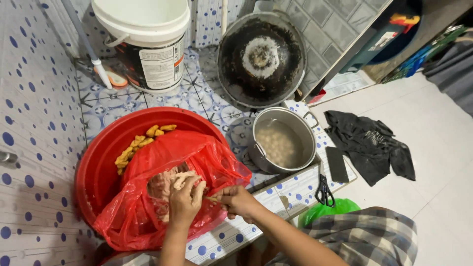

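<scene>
A red plastic bag (148,216) lies open inside a big red basin (98,157). It holds pale pinkish paste (162,184). My left hand (185,199) is closed around a lump of that paste over the bag's mouth. Beside it my right hand (236,199) pinches a small thin tool whose tip touches the lump. Several yellow-orange fried pieces (140,143) lie in the basin behind the bag.
A steel pot (283,143) of cloudy water with pale balls stands right of the basin. Behind it leans a blackened wok (261,59). A white bucket (145,37) stands at the back. Black scissors (323,189), a dark flat stone (337,164), a black cloth (369,143) and a green bag (322,211) lie right.
</scene>
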